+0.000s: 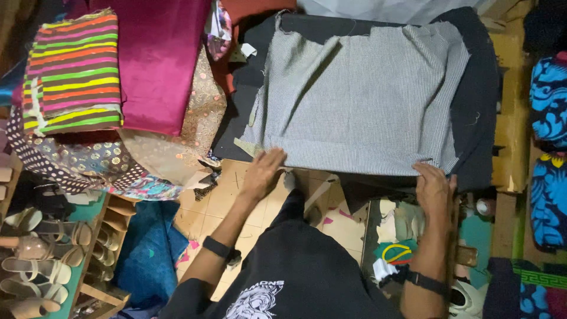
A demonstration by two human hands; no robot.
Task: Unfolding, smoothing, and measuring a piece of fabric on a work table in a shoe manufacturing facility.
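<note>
A grey checked piece of cloth (366, 97) lies spread over a dark fabric (481, 100) on a work surface. My left hand (261, 171) rests flat on the near left edge of the grey cloth, fingers stretched out. At the near right corner of the cloth, my right hand (434, 186) presses down with fingers curled over the edge. Both wrists wear dark bands.
A stack of folded fabrics sits at the left: striped (74, 71), magenta (156, 59), and patterned pieces. A rack of sandals (41, 254) stands at lower left. Blue printed fabric (548, 100) hangs at right. Paper scraps and cardboard (218, 201) cover the floor.
</note>
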